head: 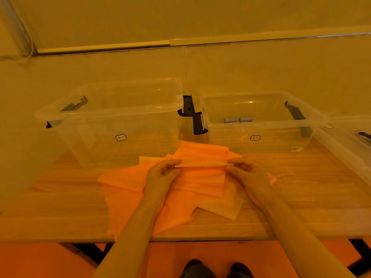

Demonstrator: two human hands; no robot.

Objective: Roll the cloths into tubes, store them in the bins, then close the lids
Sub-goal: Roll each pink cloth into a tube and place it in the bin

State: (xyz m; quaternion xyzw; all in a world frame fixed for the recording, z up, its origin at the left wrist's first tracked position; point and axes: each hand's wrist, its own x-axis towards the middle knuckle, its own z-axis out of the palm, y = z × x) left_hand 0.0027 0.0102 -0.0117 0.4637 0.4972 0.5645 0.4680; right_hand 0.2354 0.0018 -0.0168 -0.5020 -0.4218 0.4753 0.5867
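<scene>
Pinching orange cloth [200, 157] (part-rolled, creased)

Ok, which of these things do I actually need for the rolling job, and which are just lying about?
Needed:
- held cloth, pinched by left hand and right hand
- cloth pile on the table
- left bin, open
- right bin, open, two grey rolls inside

Lying about:
- clear plastic piece at the right edge, possibly a lid
- shoes under the table

A heavy amber cast tints everything, and the light is dim and even, with only soft shadows. Small glints sit on the clear bins' [112, 109] rims. Wide-angle bending curves the wall rail [200, 42] above them, and detail is soft throughout.
</scene>
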